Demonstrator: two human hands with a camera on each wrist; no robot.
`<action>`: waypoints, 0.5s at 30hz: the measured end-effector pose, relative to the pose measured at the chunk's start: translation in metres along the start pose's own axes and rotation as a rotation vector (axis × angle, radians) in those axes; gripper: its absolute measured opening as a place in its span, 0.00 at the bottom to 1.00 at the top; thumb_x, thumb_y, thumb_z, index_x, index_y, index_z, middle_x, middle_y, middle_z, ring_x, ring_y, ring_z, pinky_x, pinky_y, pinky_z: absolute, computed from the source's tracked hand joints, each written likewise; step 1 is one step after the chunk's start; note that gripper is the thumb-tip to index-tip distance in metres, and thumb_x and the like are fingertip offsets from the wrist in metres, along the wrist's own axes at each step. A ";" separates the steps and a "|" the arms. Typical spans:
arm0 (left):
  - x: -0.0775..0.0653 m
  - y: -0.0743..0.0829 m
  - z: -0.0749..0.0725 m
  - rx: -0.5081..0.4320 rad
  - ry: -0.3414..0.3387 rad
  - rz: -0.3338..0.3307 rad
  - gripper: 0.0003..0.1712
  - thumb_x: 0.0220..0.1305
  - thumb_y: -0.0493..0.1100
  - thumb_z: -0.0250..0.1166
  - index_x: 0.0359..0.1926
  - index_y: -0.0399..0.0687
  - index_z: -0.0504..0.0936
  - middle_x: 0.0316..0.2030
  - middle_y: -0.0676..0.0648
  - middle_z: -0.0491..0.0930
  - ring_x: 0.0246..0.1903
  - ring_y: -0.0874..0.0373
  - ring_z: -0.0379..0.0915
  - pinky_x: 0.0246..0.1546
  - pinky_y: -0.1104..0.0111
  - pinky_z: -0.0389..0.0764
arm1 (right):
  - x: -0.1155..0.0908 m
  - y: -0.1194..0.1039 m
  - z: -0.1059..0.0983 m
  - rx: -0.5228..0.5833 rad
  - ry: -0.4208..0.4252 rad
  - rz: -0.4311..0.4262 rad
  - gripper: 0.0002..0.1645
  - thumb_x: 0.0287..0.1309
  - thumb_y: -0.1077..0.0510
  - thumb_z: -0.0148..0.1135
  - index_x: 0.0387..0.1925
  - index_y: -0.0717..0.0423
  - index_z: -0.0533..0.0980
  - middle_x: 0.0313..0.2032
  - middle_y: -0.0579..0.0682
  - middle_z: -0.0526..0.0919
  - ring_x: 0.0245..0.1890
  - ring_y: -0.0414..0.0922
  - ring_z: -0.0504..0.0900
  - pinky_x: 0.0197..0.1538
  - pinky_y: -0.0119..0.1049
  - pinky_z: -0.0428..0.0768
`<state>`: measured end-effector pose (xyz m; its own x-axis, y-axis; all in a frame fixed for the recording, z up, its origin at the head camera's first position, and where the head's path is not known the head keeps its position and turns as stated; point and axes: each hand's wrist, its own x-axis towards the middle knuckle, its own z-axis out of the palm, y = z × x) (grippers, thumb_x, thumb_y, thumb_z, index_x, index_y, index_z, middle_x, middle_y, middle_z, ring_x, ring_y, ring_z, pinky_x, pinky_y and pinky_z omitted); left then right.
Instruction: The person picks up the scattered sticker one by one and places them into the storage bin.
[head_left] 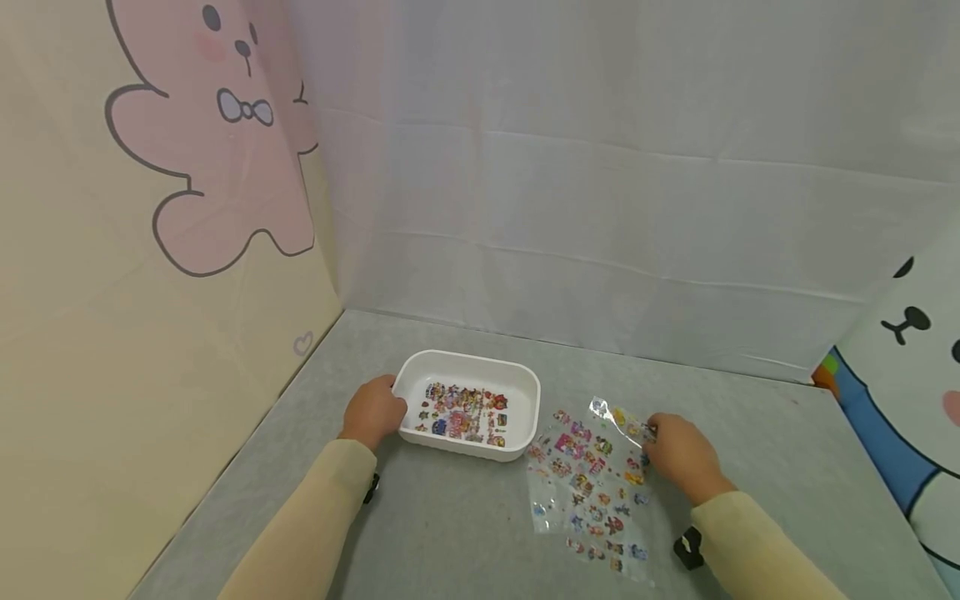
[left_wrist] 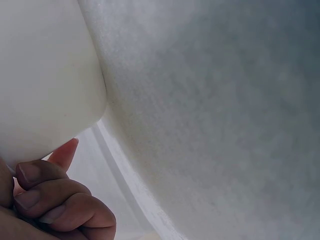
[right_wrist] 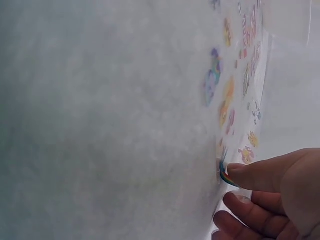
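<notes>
A white plastic tray stands on the grey tabletop, with a clear sheet of small colourful cartoon stickers lying inside it. My left hand grips the tray's left end; the left wrist view shows curled fingers at the tray's corner. To the right of the tray, clear sticker sheets overlap on the table. My right hand pinches their right edge between thumb and fingers. In the right wrist view a rainbow-coloured sticker bends up under the thumb.
The grey table meets a white cloth backdrop behind. A cream sheet with a pink bear print hangs at the left. Another printed bear cloth borders the right side. A black wrist strap shows below the right sleeve.
</notes>
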<state>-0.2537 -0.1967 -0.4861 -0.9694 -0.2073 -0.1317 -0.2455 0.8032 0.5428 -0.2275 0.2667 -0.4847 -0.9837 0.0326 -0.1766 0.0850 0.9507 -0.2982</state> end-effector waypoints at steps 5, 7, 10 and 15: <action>0.000 -0.001 0.000 -0.002 0.000 0.008 0.30 0.66 0.37 0.56 0.68 0.33 0.74 0.58 0.34 0.81 0.53 0.41 0.78 0.56 0.45 0.75 | -0.001 0.002 0.001 0.015 0.024 -0.019 0.21 0.63 0.61 0.67 0.52 0.73 0.78 0.44 0.64 0.84 0.37 0.52 0.81 0.43 0.55 0.80; 0.000 -0.001 0.001 -0.002 0.000 0.009 0.30 0.66 0.37 0.56 0.68 0.33 0.74 0.58 0.34 0.81 0.53 0.41 0.78 0.57 0.44 0.75 | -0.001 0.002 0.001 0.023 0.033 -0.023 0.20 0.62 0.62 0.66 0.51 0.73 0.78 0.43 0.63 0.84 0.36 0.52 0.81 0.42 0.55 0.80; 0.001 -0.002 0.001 -0.002 -0.001 0.008 0.30 0.66 0.38 0.56 0.68 0.33 0.74 0.58 0.34 0.80 0.53 0.41 0.78 0.57 0.44 0.75 | -0.001 0.003 0.001 0.042 0.037 -0.024 0.19 0.62 0.62 0.65 0.51 0.73 0.78 0.41 0.62 0.84 0.35 0.51 0.80 0.42 0.55 0.80; 0.000 -0.003 0.002 -0.008 0.002 0.001 0.29 0.67 0.38 0.56 0.68 0.33 0.74 0.57 0.34 0.81 0.51 0.41 0.78 0.56 0.45 0.76 | -0.002 0.005 -0.001 0.108 0.028 -0.008 0.19 0.62 0.62 0.64 0.50 0.72 0.78 0.41 0.62 0.83 0.37 0.53 0.80 0.43 0.54 0.79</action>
<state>-0.2534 -0.1978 -0.4893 -0.9697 -0.2075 -0.1289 -0.2440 0.7991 0.5495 -0.2253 0.2722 -0.4849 -0.9883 0.0355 -0.1485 0.0928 0.9120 -0.3995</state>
